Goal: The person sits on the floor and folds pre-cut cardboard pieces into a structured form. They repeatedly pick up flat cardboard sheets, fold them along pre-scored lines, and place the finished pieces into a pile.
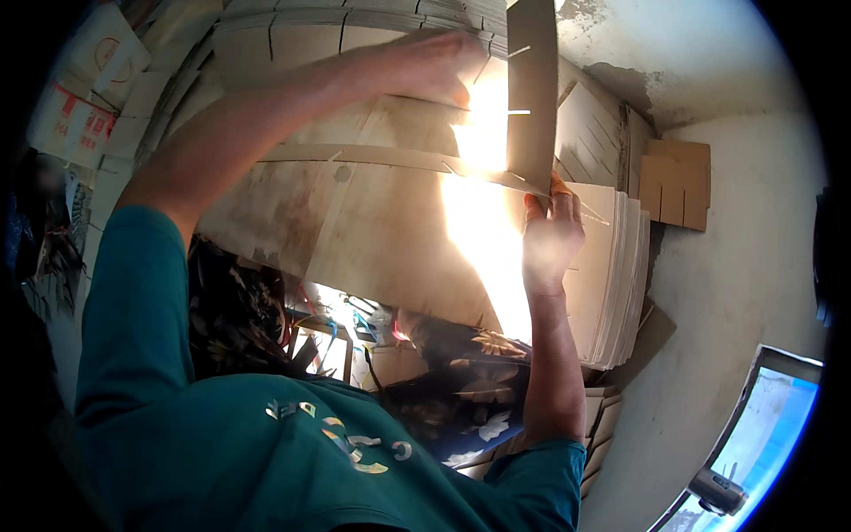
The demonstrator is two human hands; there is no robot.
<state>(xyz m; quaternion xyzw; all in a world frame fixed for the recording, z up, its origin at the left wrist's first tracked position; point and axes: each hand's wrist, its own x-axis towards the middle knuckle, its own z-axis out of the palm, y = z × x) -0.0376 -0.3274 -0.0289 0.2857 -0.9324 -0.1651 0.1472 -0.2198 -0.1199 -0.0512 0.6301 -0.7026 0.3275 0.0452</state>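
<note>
My right hand [554, 239] grips a slotted cardboard strip [532, 97] at its near end, fingers closed around the corner. This strip runs away from me, its short slits facing left. At that same corner it meets a second slotted cardboard strip [381, 157], which crosses the wooden tabletop [381, 239] from left to right. My left hand [448, 66] is stretched across to the far side, just left of the far strip and in front of a stack of slotted cardboard [355, 35]. Motion blur hides its fingers, so whether it holds anything is unclear.
Another stack of cardboard sheets [607, 275] stands right of my right hand. Brown slotted pieces [678, 191] lean by the pale wall [736, 266]. Printed boxes [75, 124] are at far left. Bright sunlight strikes the tabletop. Wires [355, 328] show below its near edge.
</note>
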